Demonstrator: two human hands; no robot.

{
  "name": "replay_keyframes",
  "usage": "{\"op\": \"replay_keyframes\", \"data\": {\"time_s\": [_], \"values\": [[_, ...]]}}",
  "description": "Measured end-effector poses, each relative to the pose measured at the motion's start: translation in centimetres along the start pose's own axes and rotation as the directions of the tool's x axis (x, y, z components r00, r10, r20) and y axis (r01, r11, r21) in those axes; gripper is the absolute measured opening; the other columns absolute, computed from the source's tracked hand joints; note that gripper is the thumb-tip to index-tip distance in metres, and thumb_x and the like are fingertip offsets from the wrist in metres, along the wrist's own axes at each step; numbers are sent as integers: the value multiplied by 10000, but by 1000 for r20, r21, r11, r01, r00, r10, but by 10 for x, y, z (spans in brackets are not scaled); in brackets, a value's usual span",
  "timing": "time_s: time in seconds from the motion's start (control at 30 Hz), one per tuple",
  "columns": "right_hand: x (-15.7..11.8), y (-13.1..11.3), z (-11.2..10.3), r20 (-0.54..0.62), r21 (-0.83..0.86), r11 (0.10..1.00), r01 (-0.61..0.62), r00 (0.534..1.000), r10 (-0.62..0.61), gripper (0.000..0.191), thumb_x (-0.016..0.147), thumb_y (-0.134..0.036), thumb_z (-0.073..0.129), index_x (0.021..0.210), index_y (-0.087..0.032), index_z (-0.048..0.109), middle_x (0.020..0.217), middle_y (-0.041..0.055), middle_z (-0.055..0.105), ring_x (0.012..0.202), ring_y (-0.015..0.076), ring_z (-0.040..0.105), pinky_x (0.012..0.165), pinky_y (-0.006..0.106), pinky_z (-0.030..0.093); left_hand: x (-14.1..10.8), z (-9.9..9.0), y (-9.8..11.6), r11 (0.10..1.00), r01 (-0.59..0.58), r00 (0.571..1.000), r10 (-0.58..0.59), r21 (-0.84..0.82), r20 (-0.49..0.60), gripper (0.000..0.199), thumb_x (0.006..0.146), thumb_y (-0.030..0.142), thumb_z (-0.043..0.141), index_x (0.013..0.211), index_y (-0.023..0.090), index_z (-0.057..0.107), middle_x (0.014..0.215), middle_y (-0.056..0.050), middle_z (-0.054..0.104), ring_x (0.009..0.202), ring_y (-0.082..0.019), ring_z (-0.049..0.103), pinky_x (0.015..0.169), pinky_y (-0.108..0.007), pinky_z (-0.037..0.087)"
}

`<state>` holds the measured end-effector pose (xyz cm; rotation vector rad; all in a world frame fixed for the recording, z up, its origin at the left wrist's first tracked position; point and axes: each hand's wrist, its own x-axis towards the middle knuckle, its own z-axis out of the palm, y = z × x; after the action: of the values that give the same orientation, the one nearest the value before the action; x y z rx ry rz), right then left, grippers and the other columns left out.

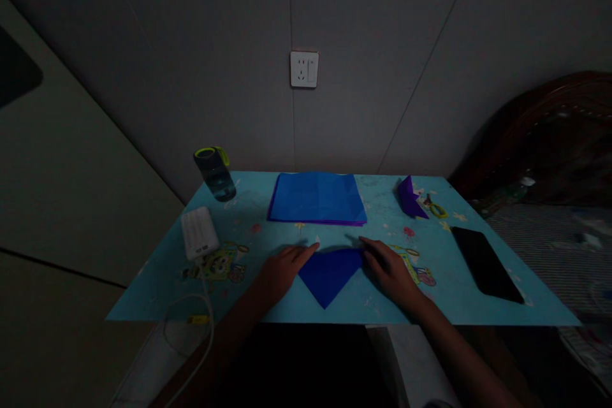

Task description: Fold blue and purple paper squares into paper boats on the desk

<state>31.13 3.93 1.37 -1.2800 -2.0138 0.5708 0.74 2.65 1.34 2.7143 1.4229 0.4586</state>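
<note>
Dark blue paper [329, 275] here, matt, with a crisp folded edge; the blue sheets [318, 197] behind look like smooth paper too, faintly creased. Purple paper [410, 197] over there, stiffly folded, no shine. The worktop [296, 303] wears a smooth printed covering, its material hard to name. Now the bottle [216, 175]: see-through, plastic by the look of it, under a dark lid. The power bank [199, 233] shows a smooth pale casing, the phone [486, 264] a flat black face. And the headboard [564, 108], carved reddish-brown wood, catches a glossy glint.
</note>
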Motion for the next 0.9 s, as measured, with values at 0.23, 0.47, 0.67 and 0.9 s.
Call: {"op": "replay_keyframes", "data": {"time_s": [0.23,0.47,0.67,0.9], "values": [[-12,7,-9,31,-9,999,40,999,-40,367,956,-289,489,1321,-265,520,1218,86,647,1088,235,625,951,408,490,12,-12,15,967,-59,993,31,248,115,469,896,103,561,1286,365,554,1251,-56,603,997,-228,628,631,-258,509],[-18,15,-12,47,-50,996,75,996,-73,266,911,-164,475,1158,-237,542,1150,91,641,1051,231,618,919,411,494,21,-17,24,975,-52,993,27,217,115,142,899,152,567,988,210,662,1000,-63,648,953,-222,606,639,-288,488],[-13,13,-15,128,-108,979,173,979,-159,138,946,-205,523,994,-246,645,1194,88,635,1121,234,595,960,412,472,31,-10,39,951,-183,983,181,249,35,231,922,326,557,938,149,704,1228,-128,628,1221,-297,507,1066,-495,349],[-8,21,-12,119,-144,974,175,980,-159,111,933,-276,575,952,-246,680,1093,85,699,1023,248,640,911,432,482,41,0,65,934,-250,968,238,255,76,360,967,226,477,1324,263,512,1434,-128,485,1276,-269,490,1085,-488,299]]}}
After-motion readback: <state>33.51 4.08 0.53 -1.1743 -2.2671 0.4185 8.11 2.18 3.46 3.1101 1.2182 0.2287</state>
